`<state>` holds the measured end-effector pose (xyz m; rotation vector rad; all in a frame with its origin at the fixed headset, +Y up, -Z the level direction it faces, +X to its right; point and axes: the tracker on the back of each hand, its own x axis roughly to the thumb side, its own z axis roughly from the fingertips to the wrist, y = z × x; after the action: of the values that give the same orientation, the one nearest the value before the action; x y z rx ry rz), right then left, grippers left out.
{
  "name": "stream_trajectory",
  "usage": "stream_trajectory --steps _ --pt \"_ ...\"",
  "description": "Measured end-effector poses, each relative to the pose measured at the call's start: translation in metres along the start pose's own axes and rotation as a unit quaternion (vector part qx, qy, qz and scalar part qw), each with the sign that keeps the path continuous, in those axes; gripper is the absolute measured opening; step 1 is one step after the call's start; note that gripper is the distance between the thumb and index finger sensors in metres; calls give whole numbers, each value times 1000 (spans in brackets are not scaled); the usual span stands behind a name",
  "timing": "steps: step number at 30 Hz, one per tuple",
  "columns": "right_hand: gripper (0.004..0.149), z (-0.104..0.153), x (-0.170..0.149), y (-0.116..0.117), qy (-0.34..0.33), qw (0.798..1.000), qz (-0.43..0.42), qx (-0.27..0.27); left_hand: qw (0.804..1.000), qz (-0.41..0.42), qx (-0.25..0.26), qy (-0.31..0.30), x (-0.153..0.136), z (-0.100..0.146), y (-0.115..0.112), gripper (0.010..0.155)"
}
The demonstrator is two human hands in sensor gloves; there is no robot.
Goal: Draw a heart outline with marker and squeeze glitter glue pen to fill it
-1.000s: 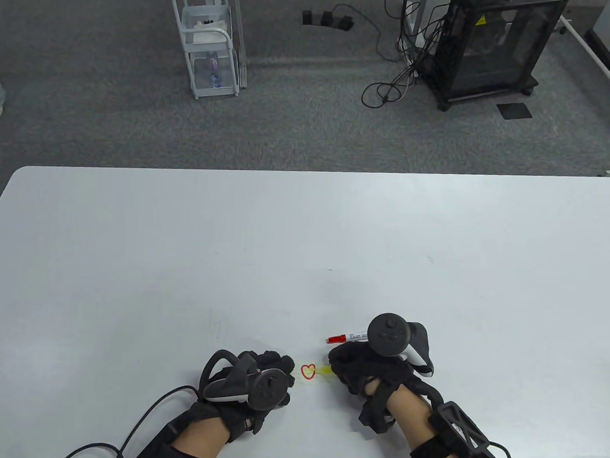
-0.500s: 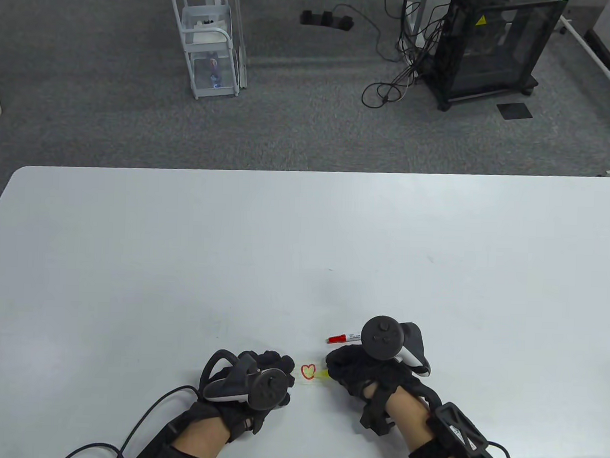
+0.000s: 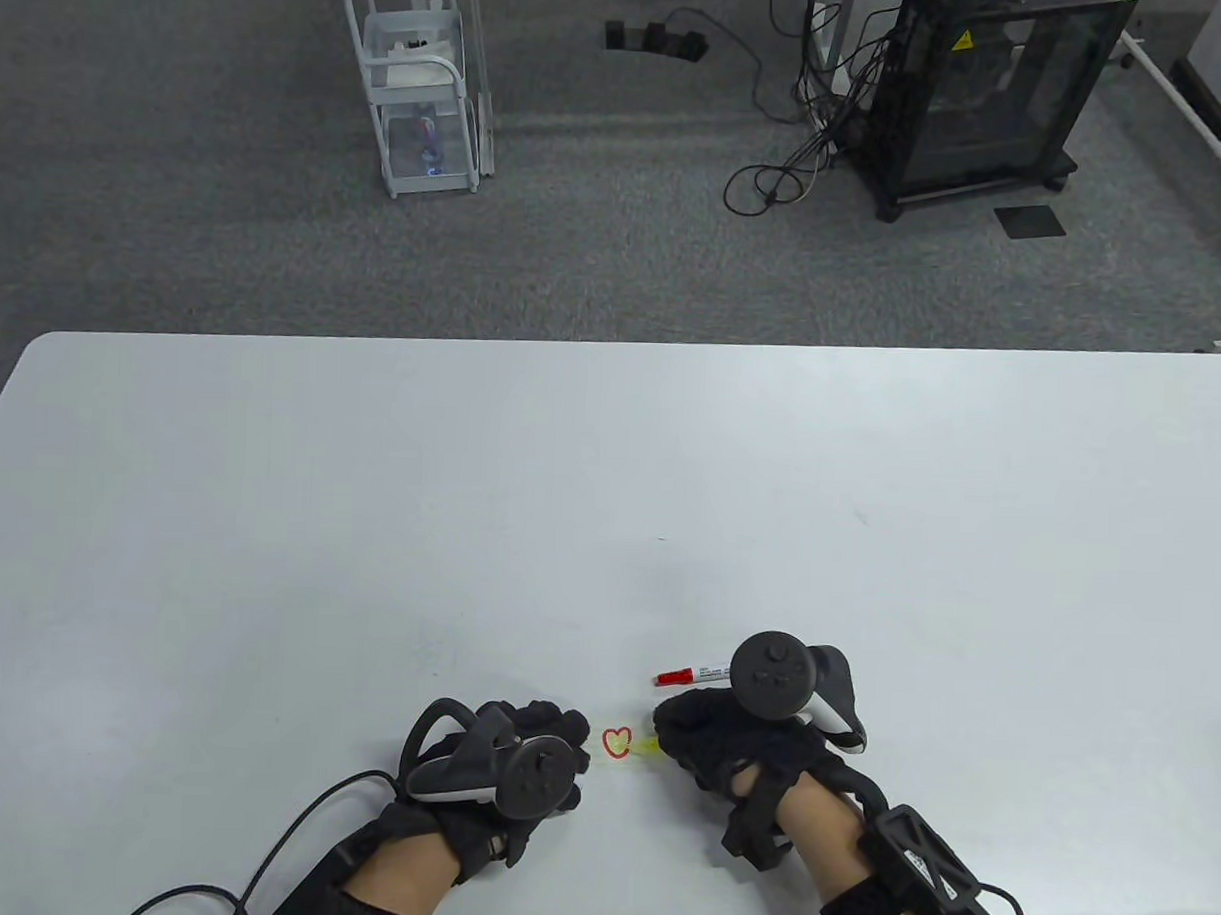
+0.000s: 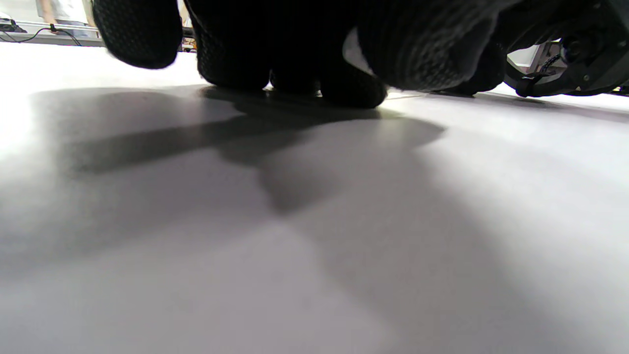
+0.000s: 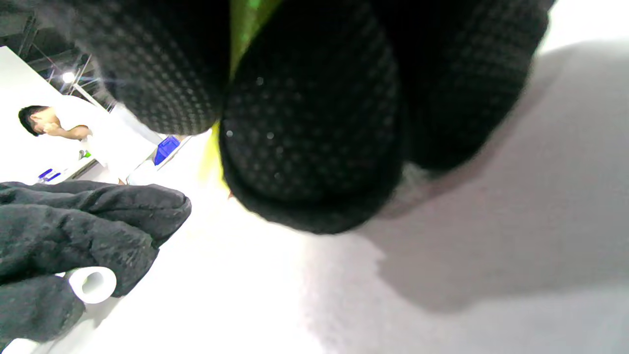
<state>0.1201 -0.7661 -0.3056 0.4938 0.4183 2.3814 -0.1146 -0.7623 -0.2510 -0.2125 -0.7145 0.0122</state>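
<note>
Table view
Surface (image 3: 368, 529): white, carrying everything listed.
Heart outline (image 3: 616, 742): small, red, near the 6 o'clock edge, between my two hands; a yellow smear inside its lower part.
My right hand (image 3: 735, 747): at 3 o'clock of the heart, fingers curled round the glitter glue pen (image 3: 646, 746), whose yellow tip points to 9 o'clock and meets the heart's edge.
Marker (image 3: 691, 673): red-capped, lying flat at 12 o'clock of my right hand, cap toward 9 o'clock, its rear end hidden under the tracker.
My left hand (image 3: 520, 750): at 9 o'clock of the heart, just beside it, fingers curled under.

Left wrist view
My left hand: curled fingers (image 4: 295, 59) resting on the surface; a small white piece shows among them.

Right wrist view
My right hand: fingers (image 5: 314, 137) clamped on the yellow-green pen body (image 5: 245, 19).
My left hand (image 5: 83, 231): at 8 o'clock, fingers closed round a small white tube (image 5: 92, 284), its open end showing.
</note>
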Motion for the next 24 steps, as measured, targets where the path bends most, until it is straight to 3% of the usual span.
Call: stream_trajectory --steps 6,13,16,24 --pt "46 1 2 0 14 1000 11 -24 1000 1 0 0 0 0 0 46" --pt "45 0 3 0 0 1000 20 -3 1000 2 -1 0 0 0 0 46" --pt "45 1 1 0 14 999 10 -27 1000 2 -1 0 0 0 0 47" --pt "45 1 2 0 9 1000 13 -18 1000 3 -1 -1 -1 0 0 47"
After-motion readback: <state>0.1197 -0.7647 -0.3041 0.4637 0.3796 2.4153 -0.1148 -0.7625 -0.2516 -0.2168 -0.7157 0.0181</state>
